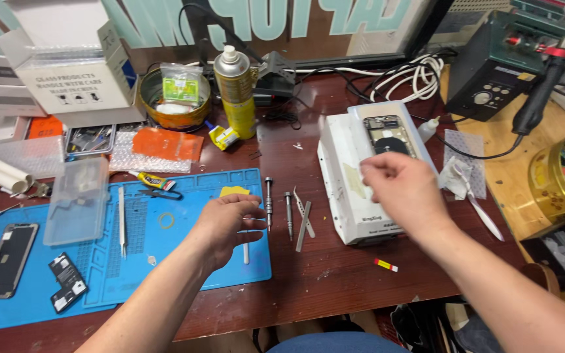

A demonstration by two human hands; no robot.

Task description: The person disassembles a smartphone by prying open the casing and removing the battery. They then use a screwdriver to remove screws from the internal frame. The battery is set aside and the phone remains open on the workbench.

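Your right hand (397,189) over white heater box (351,180), fingers pinched, on what I cannot tell; opened phone (387,134) at box's 1 o'clock. Left hand (227,222) loosely curled, empty, screwdrivers (279,206) at its 3 o'clock. Risk: sleeve sweep scatters them, nudged phone slides off

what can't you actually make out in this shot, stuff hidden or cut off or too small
Head view only:
- Right hand covers the lower part of the opened phone on the white heating unit; whether its fingers pinch anything cannot be told.
- Left hand hides part of the blue mat; its grip is unclear.
- Gold tin is cut off by the right edge.
- Parts in the small tray are too small to identify.
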